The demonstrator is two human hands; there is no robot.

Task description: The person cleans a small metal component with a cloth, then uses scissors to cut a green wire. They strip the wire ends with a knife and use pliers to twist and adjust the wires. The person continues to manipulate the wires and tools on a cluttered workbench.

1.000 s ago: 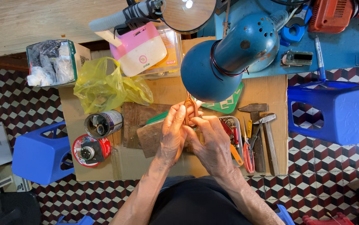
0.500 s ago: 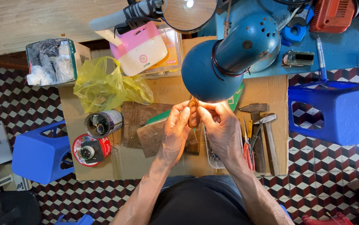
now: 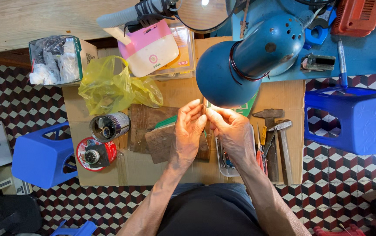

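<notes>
**Two hands meet under the blue lamp**

The person's left hand and right hand are raised together above the cardboard-covered table, fingertips meeting just beneath the shade of the blue lamp. Between them they pinch a small thin object; it is too slight and too hidden by the fingers to tell what it is, perhaps a narrow strip. Below the hands lie wooden blocks. Hammers rest just right of the right hand. A tin can and a yellow plastic bag sit to the left.
</notes>
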